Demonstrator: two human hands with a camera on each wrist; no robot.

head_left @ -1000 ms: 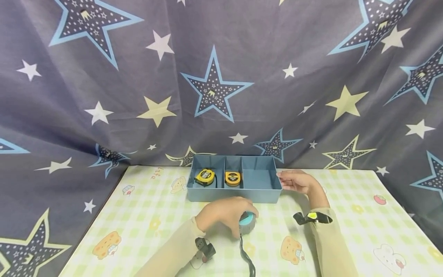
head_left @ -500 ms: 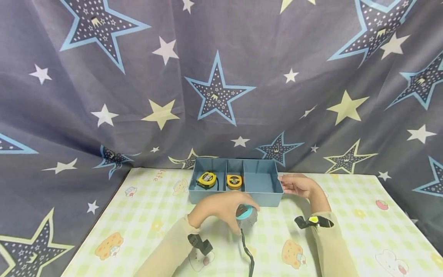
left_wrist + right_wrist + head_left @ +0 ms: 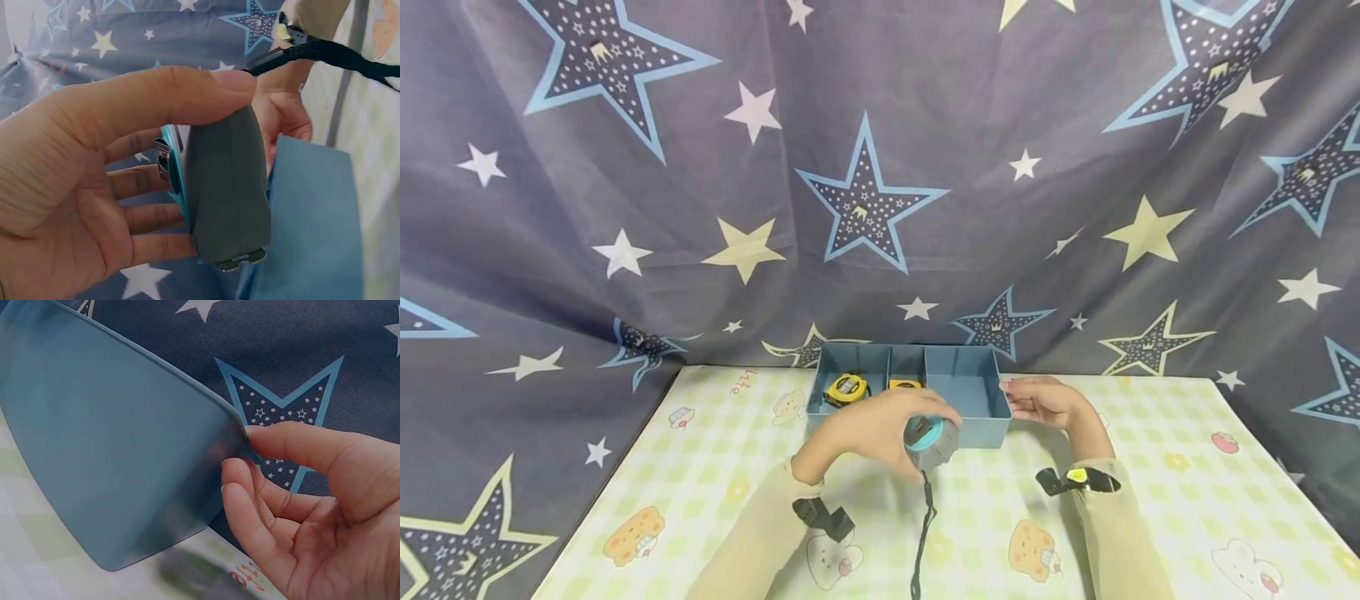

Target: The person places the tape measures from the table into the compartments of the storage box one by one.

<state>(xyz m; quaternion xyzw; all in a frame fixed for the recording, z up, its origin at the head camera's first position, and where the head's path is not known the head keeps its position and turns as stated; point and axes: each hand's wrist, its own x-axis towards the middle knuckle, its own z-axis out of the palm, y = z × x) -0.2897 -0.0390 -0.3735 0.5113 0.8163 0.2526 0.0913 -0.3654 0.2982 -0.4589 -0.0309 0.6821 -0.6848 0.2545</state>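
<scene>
My left hand (image 3: 871, 429) grips a grey and turquoise tape measure (image 3: 938, 443), held up in front of the box. In the left wrist view the thumb lies on one end of the tape measure (image 3: 230, 181), with the fingers behind it. A black wrist strap (image 3: 923, 517) hangs from it to the table. At the right end of the blue-grey divided box (image 3: 985, 432), my right hand (image 3: 1043, 400) pinches the rim between thumb and fingertips. A yellow tape measure (image 3: 847, 388) lies in the left compartment. An orange-yellow tape measure (image 3: 906, 384) sits in the middle one, partly hidden by my left hand.
The box stands at the back of a table with a green checked cloth (image 3: 715, 467). A dark star-patterned curtain (image 3: 970, 217) hangs right behind it. Nothing lies in the box's right compartment.
My left hand has lifted the tape measure off the table and moved it toward the box, tilting it. The strap now hangs straighter. The right hand stays at the box's end.
</scene>
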